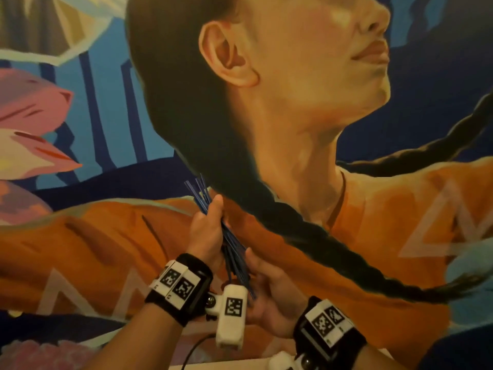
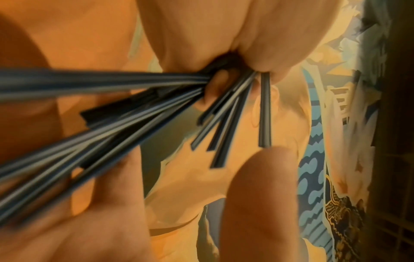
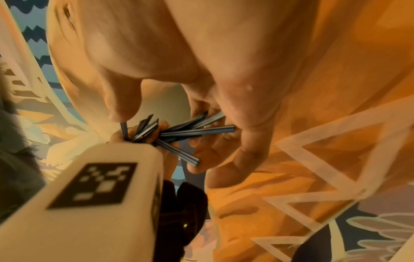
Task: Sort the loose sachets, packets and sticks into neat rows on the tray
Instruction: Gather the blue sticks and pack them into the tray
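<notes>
A bundle of thin blue sticks (image 1: 231,243) is held up in the air in front of a painted wall. My left hand (image 1: 213,212) grips the bundle round its middle, so the sticks fan out above and below the fist. My right hand (image 1: 257,271) cups the lower ends from underneath. In the right wrist view its thumb (image 3: 117,108) touches one stick end and its curled fingers (image 3: 237,159) lie behind the fanned sticks (image 3: 197,132). The left wrist view shows the sticks (image 2: 125,117) pinched together at the left hand (image 2: 224,74). No tray, sachets or packets are in view.
A large mural (image 1: 346,222) of a person in an orange shirt with a dark braid fills the background close behind the hands. A pale surface edge (image 1: 229,365) shows at the bottom. A white marker block (image 3: 89,195) on the left wrist sits beside the right hand.
</notes>
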